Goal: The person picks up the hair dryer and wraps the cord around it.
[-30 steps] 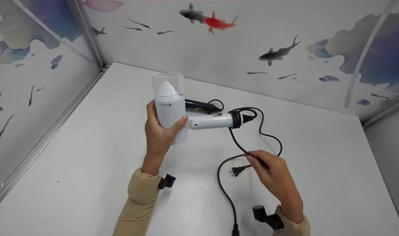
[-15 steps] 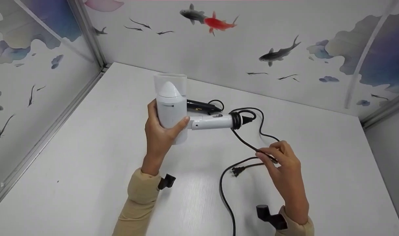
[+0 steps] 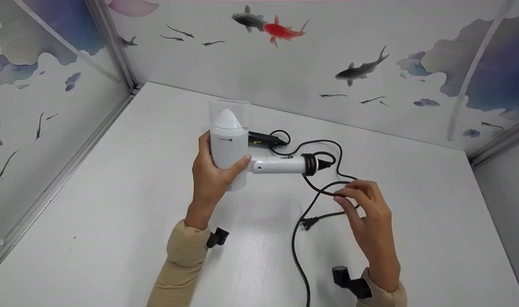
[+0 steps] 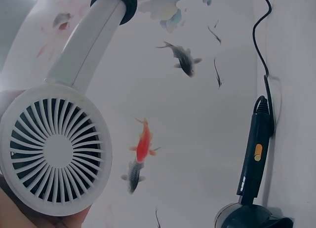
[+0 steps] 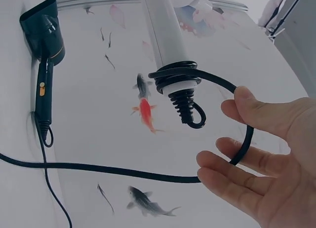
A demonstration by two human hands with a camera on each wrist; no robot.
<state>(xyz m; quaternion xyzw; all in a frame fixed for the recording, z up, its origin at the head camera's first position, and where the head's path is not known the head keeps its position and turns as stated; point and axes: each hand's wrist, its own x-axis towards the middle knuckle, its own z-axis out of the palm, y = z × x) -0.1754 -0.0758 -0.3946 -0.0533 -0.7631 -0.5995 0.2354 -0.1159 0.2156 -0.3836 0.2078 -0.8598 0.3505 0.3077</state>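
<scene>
My left hand (image 3: 212,175) grips the barrel of a white hair dryer (image 3: 230,147) above the table, thumb across its near side. The dryer's clear nozzle points away, and its handle extends to the right. In the left wrist view its round slatted vent (image 4: 58,150) faces the camera. Black cord (image 5: 175,72) is wound in several turns round the handle's end in the right wrist view. From those turns the cord loops to my right hand (image 3: 370,213), which holds it between thumb and fingers. The cord's loose length runs down past the table's front.
A black hair dryer (image 3: 263,140) lies behind the white one, its thin cord trailing right. A two-pin plug (image 3: 309,222) lies on the white table (image 3: 114,170) between my hands. Fish-printed walls (image 3: 285,68) stand at the back and sides.
The white hair dryer and my left hand have shifted slightly right and nearer. My right hand has moved right and a little farther away, still holding the cord.
</scene>
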